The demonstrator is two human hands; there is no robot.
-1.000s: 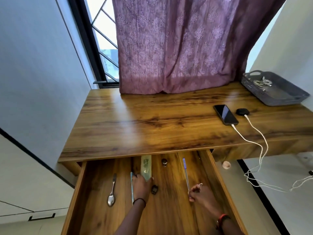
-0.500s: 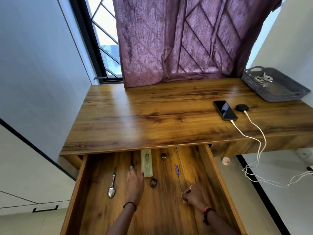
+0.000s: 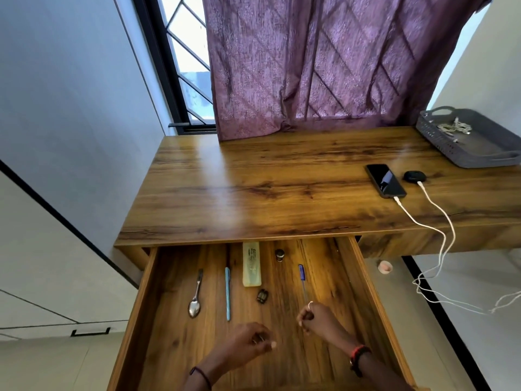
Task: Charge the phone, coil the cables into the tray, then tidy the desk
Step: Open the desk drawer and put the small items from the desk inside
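1. L hand (image 3: 248, 345) hovers over front of open wooden drawer (image 3: 338, 277); fingers loosely curled, nothing in it.
2. R hand (image 3: 318, 320) is just right of it, fingers curled in. Near end of blue-capped clear pen (image 3: 302, 280) meets its knuckles; can't tell if it pinches the pen or only touches it.
3. In drawer, L to R: metal spoon (image 3: 195, 294), light-blue pen (image 3: 227, 294), pale yellow-green flat case (image 3: 251, 265), small dark clip-like item (image 3: 262, 296) just below that case, small dark round knob-like item (image 3: 279, 253) near the back, then the clear pen. All lie apart.
4. Black phone (image 3: 385, 184) lies screen up on right part of wooden desk (image 3: 253, 187), w/ white charging cable (image 3: 417, 220) plugged into its near end and running off the front edge to the floor.
5. Small black oval case (image 3: 414, 176) sits just right of phone, w/ 2nd white cable (image 3: 441, 210) plugged in.
6. Grey plastic tray (image 3: 479, 160) sits at desk's far right corner, w/ bundle of white cables (image 3: 454, 128) inside.
7. Purple curtain (image 3: 324, 66) hangs behind desk, hem on the top.
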